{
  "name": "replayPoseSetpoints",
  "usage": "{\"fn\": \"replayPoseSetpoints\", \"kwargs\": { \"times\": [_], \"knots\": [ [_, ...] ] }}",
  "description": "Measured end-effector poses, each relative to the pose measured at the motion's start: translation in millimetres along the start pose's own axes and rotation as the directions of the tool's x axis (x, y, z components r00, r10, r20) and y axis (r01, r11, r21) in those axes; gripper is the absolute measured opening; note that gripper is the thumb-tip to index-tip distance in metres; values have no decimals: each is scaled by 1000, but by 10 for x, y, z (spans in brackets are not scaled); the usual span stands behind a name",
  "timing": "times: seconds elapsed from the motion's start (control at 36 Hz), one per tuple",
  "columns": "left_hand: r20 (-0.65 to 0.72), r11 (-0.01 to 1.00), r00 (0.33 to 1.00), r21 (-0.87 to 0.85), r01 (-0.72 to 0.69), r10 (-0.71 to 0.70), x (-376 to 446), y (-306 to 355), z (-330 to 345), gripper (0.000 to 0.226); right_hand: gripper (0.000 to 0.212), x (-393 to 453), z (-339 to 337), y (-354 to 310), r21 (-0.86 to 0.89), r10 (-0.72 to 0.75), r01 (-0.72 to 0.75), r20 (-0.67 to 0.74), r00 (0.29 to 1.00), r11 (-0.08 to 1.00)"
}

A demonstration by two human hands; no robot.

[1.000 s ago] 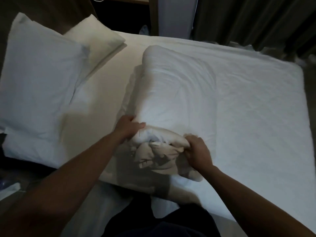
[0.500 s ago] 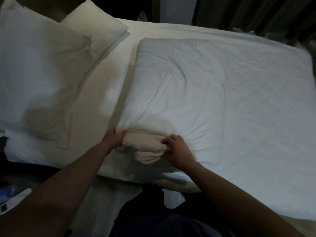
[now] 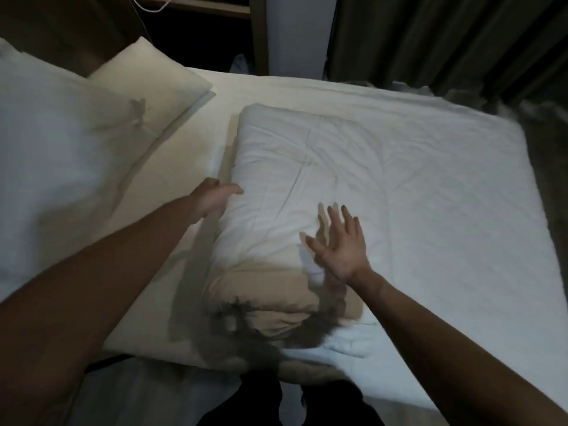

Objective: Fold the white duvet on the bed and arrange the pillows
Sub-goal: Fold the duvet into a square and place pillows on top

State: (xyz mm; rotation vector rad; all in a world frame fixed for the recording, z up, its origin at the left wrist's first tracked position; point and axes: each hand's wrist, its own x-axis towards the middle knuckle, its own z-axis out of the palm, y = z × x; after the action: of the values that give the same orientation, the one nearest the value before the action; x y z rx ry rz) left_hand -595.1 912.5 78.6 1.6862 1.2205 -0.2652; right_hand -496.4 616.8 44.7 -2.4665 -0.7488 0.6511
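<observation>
The room is dim. Dark curtains (image 3: 430, 38) hang in heavy folds along the far right side, reaching down behind the mattress edge. Left of them stands a pale upright panel (image 3: 299, 32), next to a wooden post. A wooden shelf (image 3: 196, 4) runs across the top left, with a thin white cable (image 3: 147, 9) looping off it.

No text, label, brand, number or sign can be read anywhere in the head view; the bedding, the curtain and the furniture at the top of the frame show plain surfaces, and the dim light blurs finer detail.
</observation>
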Motion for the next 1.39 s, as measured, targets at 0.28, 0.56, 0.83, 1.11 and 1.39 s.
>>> {"fn": "replayPoseSetpoints", "kwargs": {
  "times": [0.28,0.56,0.83,1.11,1.39],
  "knots": [
    [-13,636,879,695,-334,476,916,433,827,101,88,86,1119,-121,-280,-17,34,63,998,959],
    [86,512,882,786,-346,464,1427,-95,1134,92,78,1,1152,30,-248,-258,290,153,954,924],
    [54,491,853,798,-350,520,1513,-57,1054,87,86,1334,355,293,-145,115,-122,-54,992,982],
    [28,464,794,799,-383,608,1962,922,1017,95,91,1321,932,471,-246,134,-154,-95,986,957],
    [96,521,928,804,-285,360,2888,932,1020,117,85,1438,1193,653,-193,102,-134,-167,981,972]
  ]
}}
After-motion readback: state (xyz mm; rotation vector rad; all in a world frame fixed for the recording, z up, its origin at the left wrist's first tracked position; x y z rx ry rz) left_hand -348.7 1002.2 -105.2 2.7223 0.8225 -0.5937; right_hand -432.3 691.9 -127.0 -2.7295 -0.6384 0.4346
